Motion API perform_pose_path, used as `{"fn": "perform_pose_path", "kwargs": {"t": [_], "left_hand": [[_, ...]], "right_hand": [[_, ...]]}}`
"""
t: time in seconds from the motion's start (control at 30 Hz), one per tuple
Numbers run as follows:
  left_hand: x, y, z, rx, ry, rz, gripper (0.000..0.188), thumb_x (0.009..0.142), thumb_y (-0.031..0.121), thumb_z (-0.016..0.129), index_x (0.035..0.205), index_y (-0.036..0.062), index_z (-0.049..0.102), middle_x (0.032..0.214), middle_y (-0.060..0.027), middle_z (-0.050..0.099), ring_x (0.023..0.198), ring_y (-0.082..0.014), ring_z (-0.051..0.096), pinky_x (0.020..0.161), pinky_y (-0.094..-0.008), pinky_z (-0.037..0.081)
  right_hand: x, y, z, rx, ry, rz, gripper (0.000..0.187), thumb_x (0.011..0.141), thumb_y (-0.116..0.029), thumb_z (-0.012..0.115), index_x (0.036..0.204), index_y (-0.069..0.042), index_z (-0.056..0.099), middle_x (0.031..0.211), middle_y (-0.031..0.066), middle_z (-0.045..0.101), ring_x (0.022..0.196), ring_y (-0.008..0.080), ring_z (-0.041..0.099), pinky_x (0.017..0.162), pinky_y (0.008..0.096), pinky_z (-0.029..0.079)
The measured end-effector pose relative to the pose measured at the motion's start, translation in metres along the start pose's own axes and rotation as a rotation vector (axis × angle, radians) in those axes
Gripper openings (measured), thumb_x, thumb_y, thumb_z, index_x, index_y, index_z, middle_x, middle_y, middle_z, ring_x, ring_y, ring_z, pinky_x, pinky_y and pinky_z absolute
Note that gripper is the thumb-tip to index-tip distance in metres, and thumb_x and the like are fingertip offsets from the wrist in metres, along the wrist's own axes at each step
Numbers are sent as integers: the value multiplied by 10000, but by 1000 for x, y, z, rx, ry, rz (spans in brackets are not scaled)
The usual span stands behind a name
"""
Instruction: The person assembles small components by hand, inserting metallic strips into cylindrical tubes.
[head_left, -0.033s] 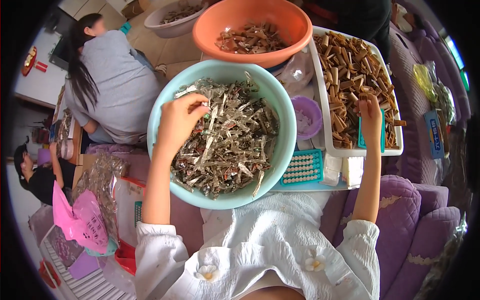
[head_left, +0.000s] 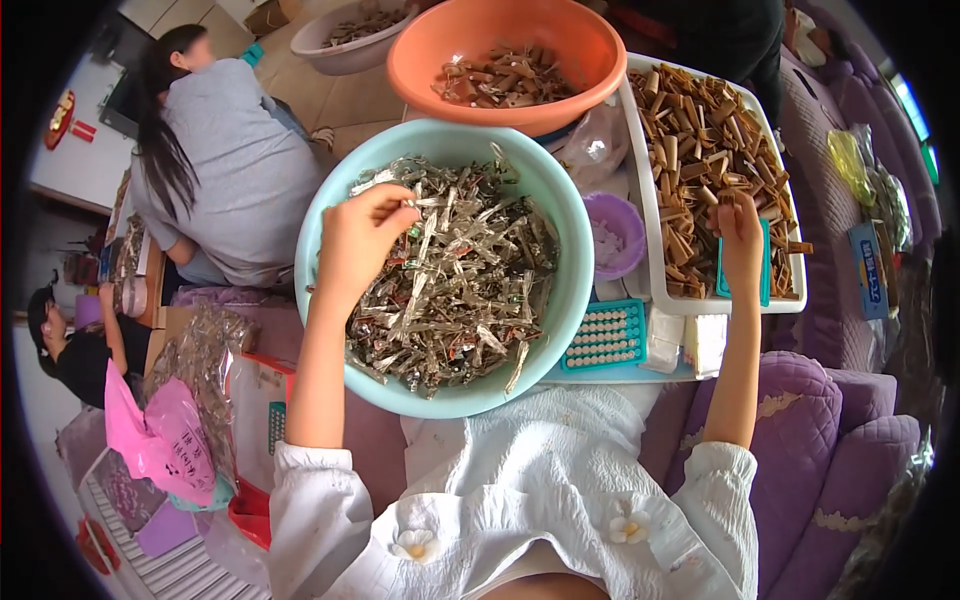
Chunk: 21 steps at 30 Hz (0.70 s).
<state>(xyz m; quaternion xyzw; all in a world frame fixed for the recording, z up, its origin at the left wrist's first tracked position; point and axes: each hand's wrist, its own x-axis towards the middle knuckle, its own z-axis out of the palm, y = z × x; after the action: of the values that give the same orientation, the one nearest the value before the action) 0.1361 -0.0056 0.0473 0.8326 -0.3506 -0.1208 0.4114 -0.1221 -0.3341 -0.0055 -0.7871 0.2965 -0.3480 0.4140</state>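
Observation:
Over the left part of a mint-green basin [head_left: 575,290], my left hand [head_left: 372,230] is closed, thumb against the fingers. Whatever it may pinch is too small to make out. The basin is heaped with shiny, clear-wrapped twists [head_left: 460,270]. My right hand [head_left: 741,235] is at the white tray [head_left: 655,240], its fingers curled in toward the brown wrapped pieces [head_left: 700,130]. What those fingers hold, if anything, is hidden. A teal rack [head_left: 765,275] stands in the tray, partly behind my right hand and wrist.
Beyond the mint basin is an orange basin [head_left: 410,70] with brown pieces. A purple bowl [head_left: 632,255] and a teal rack of pale round ends [head_left: 603,335] stand between basin and tray. A person in grey [head_left: 235,170] sits at left. A purple cushion [head_left: 770,450] is at right.

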Motion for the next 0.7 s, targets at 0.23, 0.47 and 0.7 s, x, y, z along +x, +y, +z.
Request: {"fn": "perform_pose_path", "kwargs": {"t": [0.23,0.47,0.7], "left_hand": [[-28,33,20,-885,-29,-37,222,725,77,644,904,23,524,825,-72,600,708,-100,557,631,-206,459],[-78,74,80,-1135,-68,-38,210,739,47,625,932,4,555,797,-14,576,737,-56,535,678,-172,431],[-92,80,104,-1171,190,-70,200,749,38,620,923,-7,534,809,-40,581,730,-64,538,670,-181,445]], "right_hand": [[-42,-50,26,424,-39,122,230,873,-67,405,1072,16,485,885,54,562,731,95,537,653,210,457],[-96,-149,92,459,-94,-93,142,808,-10,511,946,26,514,776,83,609,686,98,577,605,199,442],[-133,-145,114,479,-88,98,171,807,-31,516,968,17,545,745,104,614,648,104,579,581,218,448]]}}
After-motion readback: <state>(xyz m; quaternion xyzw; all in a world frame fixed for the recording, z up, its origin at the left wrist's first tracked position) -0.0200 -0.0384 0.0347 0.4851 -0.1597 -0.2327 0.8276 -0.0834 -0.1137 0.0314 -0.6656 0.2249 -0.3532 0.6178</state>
